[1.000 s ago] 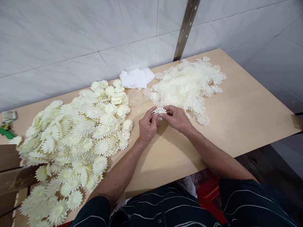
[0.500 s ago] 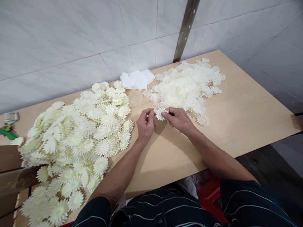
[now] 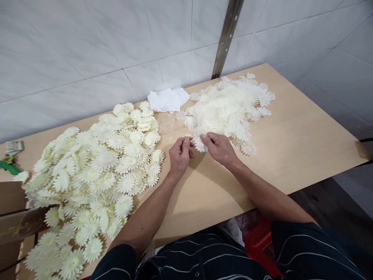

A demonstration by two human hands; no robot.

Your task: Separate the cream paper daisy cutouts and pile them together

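My right hand (image 3: 220, 148) pinches a white artificial daisy petal layer (image 3: 199, 145) between thumb and fingers, its petals pointing toward my left hand. My left hand (image 3: 180, 156), a short gap away, is closed with thumb against forefinger; whatever it may hold is too small to tell. Left of my hands a large heap of cream flower pieces (image 3: 125, 159) covers the table. Behind my right hand lies a second, whiter pile of thin petal pieces (image 3: 227, 107).
A round clear plastic dish (image 3: 166, 123) stands between the piles, with white paper sheets (image 3: 168, 99) behind it. A green-handled tool (image 3: 10, 167) lies at the far left, above a cardboard box (image 3: 11, 198). The wooden table (image 3: 303, 128) meets a tiled wall. A red stool (image 3: 258, 241) shows below.
The petal layer was between both hands; my right hand now holds it apart from my left and has turned it. My left hand has drawn slightly away to the left.
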